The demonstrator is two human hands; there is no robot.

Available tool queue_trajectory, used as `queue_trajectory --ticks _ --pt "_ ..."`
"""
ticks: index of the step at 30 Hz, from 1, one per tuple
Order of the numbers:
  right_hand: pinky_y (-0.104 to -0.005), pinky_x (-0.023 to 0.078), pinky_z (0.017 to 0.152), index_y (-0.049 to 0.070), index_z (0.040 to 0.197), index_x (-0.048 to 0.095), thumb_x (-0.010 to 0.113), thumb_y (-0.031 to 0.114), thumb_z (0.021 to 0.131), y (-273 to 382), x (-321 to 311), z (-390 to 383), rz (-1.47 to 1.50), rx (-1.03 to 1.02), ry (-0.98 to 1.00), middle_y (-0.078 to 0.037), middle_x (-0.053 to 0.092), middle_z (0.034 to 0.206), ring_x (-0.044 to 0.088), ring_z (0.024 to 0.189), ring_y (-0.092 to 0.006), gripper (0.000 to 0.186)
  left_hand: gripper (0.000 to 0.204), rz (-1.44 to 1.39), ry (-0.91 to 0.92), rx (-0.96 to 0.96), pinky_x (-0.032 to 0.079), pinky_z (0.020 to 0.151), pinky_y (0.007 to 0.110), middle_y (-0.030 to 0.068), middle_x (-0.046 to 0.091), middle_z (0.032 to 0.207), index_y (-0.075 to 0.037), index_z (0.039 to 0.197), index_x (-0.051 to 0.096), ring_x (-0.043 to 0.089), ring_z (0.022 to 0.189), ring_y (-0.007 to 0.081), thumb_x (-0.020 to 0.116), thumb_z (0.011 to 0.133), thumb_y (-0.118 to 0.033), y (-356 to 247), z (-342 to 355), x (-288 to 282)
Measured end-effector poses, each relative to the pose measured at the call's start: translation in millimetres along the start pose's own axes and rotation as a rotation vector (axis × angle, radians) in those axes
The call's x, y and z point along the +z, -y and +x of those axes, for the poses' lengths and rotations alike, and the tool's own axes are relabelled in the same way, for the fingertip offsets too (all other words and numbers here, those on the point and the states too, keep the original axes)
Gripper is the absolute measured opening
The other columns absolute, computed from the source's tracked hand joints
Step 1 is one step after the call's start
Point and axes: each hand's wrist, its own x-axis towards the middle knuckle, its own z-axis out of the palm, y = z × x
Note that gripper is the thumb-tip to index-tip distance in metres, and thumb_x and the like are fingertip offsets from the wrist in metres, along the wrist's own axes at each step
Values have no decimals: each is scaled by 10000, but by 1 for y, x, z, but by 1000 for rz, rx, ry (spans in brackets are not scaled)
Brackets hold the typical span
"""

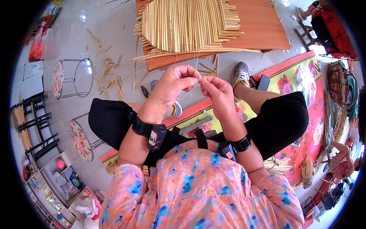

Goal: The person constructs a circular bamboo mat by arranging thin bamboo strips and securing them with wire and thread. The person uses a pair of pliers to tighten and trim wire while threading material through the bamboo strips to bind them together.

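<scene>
Both hands meet in front of my lap, fingertips nearly touching. My left hand (176, 84) pinches a thin pale thread (196, 65) between thumb and forefinger. Opposite it, my right hand (217, 91) has thumb and forefinger pressed together at the same thread. The thread runs up from my fingers to the near edge of a round mat of straw-coloured stalks (183, 26). Rows of stalks lie side by side in the mat, with uneven ends sticking out at its sides. Longer stalks (228, 50) lie crosswise along its near edge.
An orange-brown wooden board (263, 32) lies under the mat. Cut stalk pieces (110, 72) litter the floor at left, near stools with floral seats (81, 140). A flowered mat (286, 84) spreads at right, with a small straw broom (306, 172). Another person (340, 160) is at far right.
</scene>
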Motion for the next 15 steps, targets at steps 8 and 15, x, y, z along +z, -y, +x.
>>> queue_trajectory --ticks 8,15 --pt "-166 364 560 -4 860 621 633 157 846 1 5 -1 -40 -54 3 28 564 729 470 637 -28 162 86 -14 59 14 365 557 167 -28 529 746 -30 866 585 430 612 47 583 780 -33 3 1 -5" --pt "-164 355 548 -6 868 613 626 152 856 -5 0 1 -90 -77 10 32 555 733 463 640 -20 159 77 -2 41 0 367 560 163 -32 525 738 -38 866 586 431 613 44 587 790 -46 1 0 -2"
